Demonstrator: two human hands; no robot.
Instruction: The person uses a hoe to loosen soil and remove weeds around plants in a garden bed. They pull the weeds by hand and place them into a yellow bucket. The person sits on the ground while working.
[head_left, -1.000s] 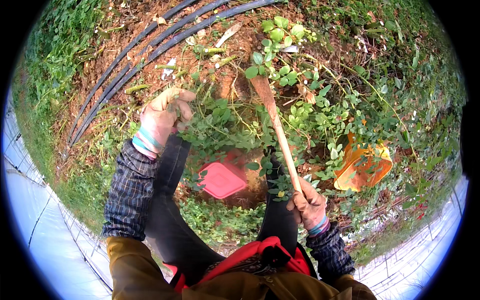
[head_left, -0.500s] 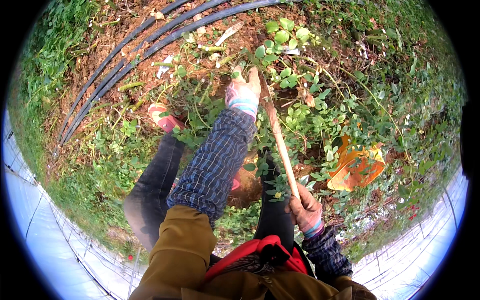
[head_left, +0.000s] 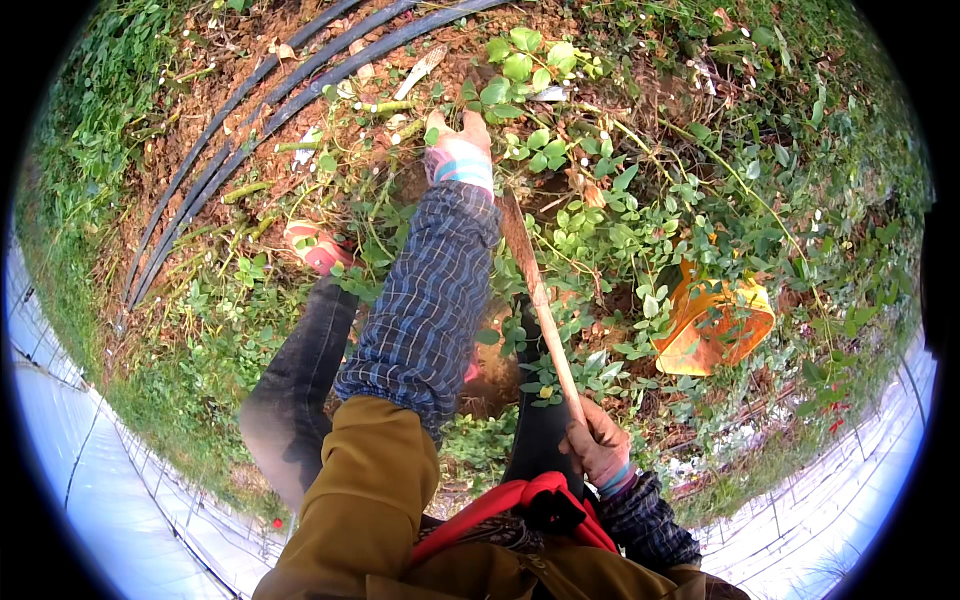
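Observation:
My left hand reaches far forward into the low leafy plants, thumb and fingers bent down toward the soil. Its fingertips are out of sight among leaves and stems, and what they grip cannot be made out. Close to my body, my right hand is wrapped round the lower end of a long wooden handle. The handle slants up and leftward, its far end near my left wrist. Whatever tool head it may carry is hidden.
Several black hoses curve across reddish soil at the upper left. An orange plastic container lies among foliage at the right. Cut green stems stick up near my pink shoe. White sheeting borders the lower left.
My left hand has moved slightly forward and left, deeper toward the plants. The right hand and handle have shifted a little left and nearer my body. The whole view has also shifted slightly.

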